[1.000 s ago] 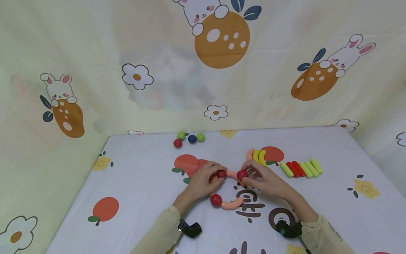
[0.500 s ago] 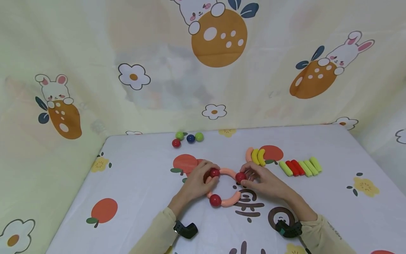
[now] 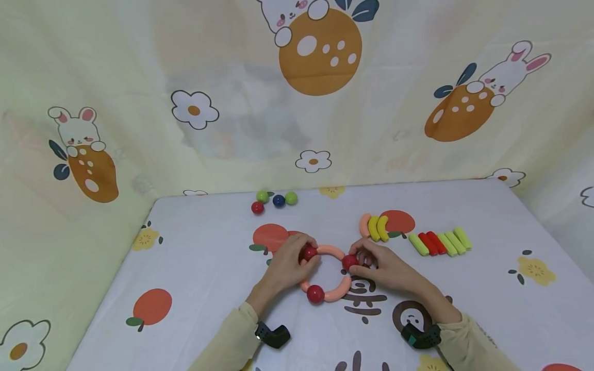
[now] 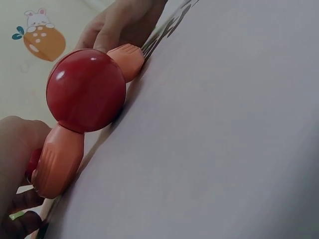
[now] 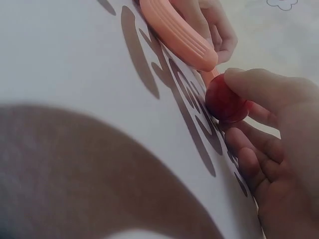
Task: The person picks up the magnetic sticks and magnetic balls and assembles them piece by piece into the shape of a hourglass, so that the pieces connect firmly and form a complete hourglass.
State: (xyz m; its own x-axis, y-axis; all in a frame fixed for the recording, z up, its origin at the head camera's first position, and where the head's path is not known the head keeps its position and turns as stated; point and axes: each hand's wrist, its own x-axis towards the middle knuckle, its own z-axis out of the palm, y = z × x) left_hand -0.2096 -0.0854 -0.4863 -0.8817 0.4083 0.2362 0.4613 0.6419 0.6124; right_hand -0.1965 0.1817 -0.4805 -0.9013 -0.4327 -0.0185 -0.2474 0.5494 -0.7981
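Observation:
A near-complete ring of curved peach rods and red balls lies on the table in the head view. My left hand (image 3: pixel 290 263) pinches the red ball (image 3: pixel 309 252) at its upper left. At the ring's right, my right hand (image 3: pixel 387 264) grips another red ball (image 3: pixel 350 263) between thumb and fingers. An upper curved rod (image 3: pixel 330 250) links these two balls. A third red ball (image 3: pixel 315 294) sits at the front, joined to a lower curved rod (image 3: pixel 339 291). In the right wrist view, that rod's free end (image 5: pixel 204 59) is close to the gripped ball; contact is unclear.
Behind the ring, loose balls include a blue ball (image 3: pixel 279 201) and a red ball (image 3: pixel 257 207). Two yellow curved rods (image 3: pixel 378 228) lie beside a peach rod (image 3: pixel 365 225). Further right is a row of short straight green and red rods (image 3: pixel 440 242). A patterned curtain (image 3: pixel 250 129) hangs behind.
The left hand's ball has shifted left. The right hand's ball has come slightly left and nearer the lower rod's free end, so the gap there has narrowed.

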